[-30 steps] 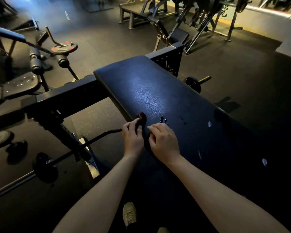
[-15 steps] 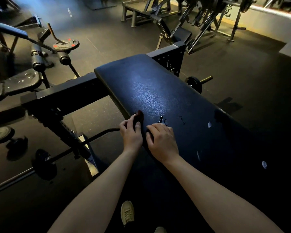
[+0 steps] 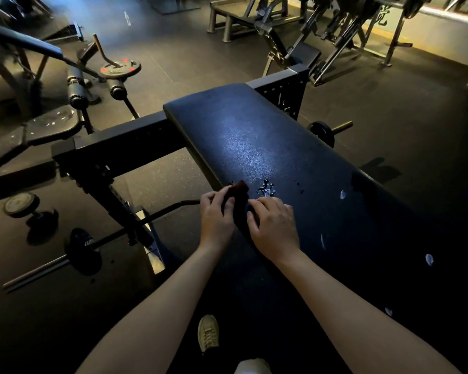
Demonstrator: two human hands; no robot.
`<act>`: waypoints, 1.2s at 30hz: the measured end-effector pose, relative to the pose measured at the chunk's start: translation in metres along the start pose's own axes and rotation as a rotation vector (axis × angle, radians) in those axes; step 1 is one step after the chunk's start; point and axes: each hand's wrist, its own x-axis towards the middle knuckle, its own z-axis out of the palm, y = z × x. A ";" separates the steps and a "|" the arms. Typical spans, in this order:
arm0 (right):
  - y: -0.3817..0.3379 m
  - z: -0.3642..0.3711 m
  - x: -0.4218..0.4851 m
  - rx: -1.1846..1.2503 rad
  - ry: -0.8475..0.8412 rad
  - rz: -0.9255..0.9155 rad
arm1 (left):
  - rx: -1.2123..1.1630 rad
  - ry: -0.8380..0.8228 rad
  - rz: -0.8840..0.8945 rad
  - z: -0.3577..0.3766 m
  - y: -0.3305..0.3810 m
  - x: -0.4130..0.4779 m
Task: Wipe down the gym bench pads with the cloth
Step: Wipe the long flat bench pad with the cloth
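Note:
A long dark bench pad (image 3: 254, 147) runs from the middle of the view toward the lower right, with a wet patch (image 3: 266, 188) and a few pale marks on it. A small dark reddish cloth (image 3: 238, 191) lies at the pad's near left edge. My left hand (image 3: 216, 217) pinches the cloth between thumb and fingers. My right hand (image 3: 274, 226) lies beside it with curled fingers on the cloth's lower part; most of the cloth is hidden in shadow between the two hands.
The bench's black steel frame (image 3: 114, 141) sticks out to the left. A barbell with small plates (image 3: 83, 251) lies on the floor below it. A roller-pad machine with a weight plate (image 3: 120, 67) stands at the left. More benches and racks (image 3: 335, 25) fill the back.
Both hands have stayed at the pad's left edge, shifting slightly. The left fingers have worked the cloth's tip up, so more of it shows.

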 end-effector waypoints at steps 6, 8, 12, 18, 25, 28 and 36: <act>-0.003 0.000 0.004 0.040 0.014 0.006 | 0.040 -0.002 -0.121 0.021 0.005 0.012; -0.004 -0.003 0.003 0.065 0.025 0.003 | 0.050 -0.015 -0.084 0.021 0.003 0.003; 0.001 -0.012 -0.006 0.159 0.021 0.038 | 0.022 -0.045 -0.020 0.020 0.006 -0.032; 0.008 -0.018 -0.022 0.195 -0.007 0.038 | 0.010 -0.080 0.035 0.005 0.010 -0.045; 0.006 -0.012 -0.015 0.122 -0.018 0.028 | 0.080 -0.011 -0.100 0.016 0.005 0.010; 0.006 -0.013 -0.015 0.133 -0.031 0.011 | 0.058 -0.060 -0.118 0.022 0.005 0.006; 0.005 -0.028 -0.025 0.301 -0.043 0.031 | -0.012 -0.108 -0.093 0.013 0.025 -0.049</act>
